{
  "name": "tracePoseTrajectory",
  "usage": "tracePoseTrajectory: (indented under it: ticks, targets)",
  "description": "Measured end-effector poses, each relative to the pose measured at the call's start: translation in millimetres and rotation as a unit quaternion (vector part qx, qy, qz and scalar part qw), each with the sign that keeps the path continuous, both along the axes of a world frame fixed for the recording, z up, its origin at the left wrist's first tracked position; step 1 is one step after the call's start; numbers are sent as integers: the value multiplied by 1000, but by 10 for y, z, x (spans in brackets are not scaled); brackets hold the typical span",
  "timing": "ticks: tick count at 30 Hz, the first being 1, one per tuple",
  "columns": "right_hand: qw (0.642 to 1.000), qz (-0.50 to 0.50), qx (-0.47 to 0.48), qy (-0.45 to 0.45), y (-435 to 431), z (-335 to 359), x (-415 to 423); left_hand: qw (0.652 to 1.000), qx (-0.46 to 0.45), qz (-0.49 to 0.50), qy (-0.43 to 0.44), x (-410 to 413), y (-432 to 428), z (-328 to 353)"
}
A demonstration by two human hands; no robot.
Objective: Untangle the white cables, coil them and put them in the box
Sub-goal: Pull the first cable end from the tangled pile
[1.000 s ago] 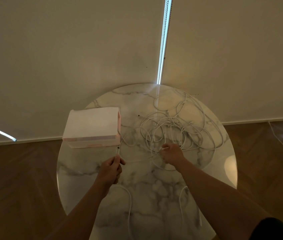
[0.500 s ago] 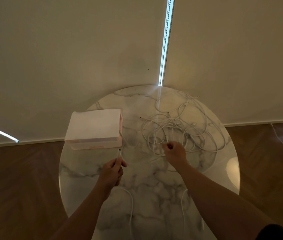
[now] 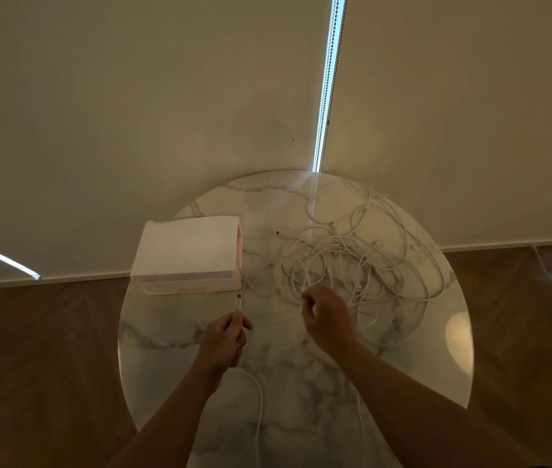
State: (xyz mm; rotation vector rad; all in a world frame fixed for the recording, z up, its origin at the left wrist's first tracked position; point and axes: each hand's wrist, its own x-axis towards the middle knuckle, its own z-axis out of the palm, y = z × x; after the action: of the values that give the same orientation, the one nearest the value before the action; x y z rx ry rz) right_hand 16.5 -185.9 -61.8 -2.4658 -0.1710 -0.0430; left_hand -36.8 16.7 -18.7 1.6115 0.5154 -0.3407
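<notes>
- Gripping one cable just below its plug (image 3: 239,296), the left hand (image 3: 225,342) has thumb and fingers wrapped round the cord. The plug pokes up towards the near edge of the box (image 3: 187,251). My read: that's the found end, parked out of the mess so it can't slip back in.
- From that fist the held cable (image 3: 259,400) trails back towards the person across the table (image 3: 301,376). Good sign, that stretch already looks free.
- Over to the right hand (image 3: 327,319): it hovers at the near edge of the white cables (image 3: 352,261), fingers curled, thumb and forefinger tips together. It looks like a pinch on a single strand, but the strand itself is too thin to make out, so I cannot tell whether it holds anything.
- The white cables lie in overlapping loops on the far right half of the table, well apart from the box. None is coiled, none is in the box.
- The box sits on the left, within easy reach of the anchoring hand. Probably left there for a short drop-off later.
- Against a second ago: the right hand was down among the loops; now it is drawn back towards the person. The left hand has barely shifted, and the tangle looks much the same.
</notes>
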Motion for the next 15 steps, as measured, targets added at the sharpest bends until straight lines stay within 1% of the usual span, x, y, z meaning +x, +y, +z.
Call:
tracePoseTrajectory:
  ticks: [1, 3, 4, 5, 6, 8, 10, 12, 13, 15]
  targets:
    - [995, 63, -33, 73, 55, -22, -26, 1000, 2, 0, 0, -9, 3, 4]
    - [955, 156, -133, 212, 147, -41, -66, 1000, 1, 1, 3, -24, 13, 12]
    - [935, 176, -171, 255, 190, -29, -78, 1000, 0, 4, 4, -28, 23, 14]
    - [921, 187, -198, 278, 228, -17, -89, 1000, -2, 5, 6, -31, 32, 18]
    - [914, 192, -217, 285, 265, -12, -86, 1000, -3, 7, 7, -30, 42, 22]
    - [916, 188, -241, 261, 316, 0, -58, 1000, -5, 9, 9, -31, 58, 26]
    - [933, 179, -244, 196, 366, -12, 6, 1000, -9, 14, 6, -30, 79, 31]
    - [943, 198, -225, 141, 421, -40, 109, 1000, -11, 16, 2, -19, 90, 31]
    - [942, 215, -221, 136, 449, -59, 172, 1000, -10, 17, 0, -9, 89, 32]
    - [931, 234, -226, 163, 520, -104, 290, 1000, -6, 18, 1, 6, 83, 22]
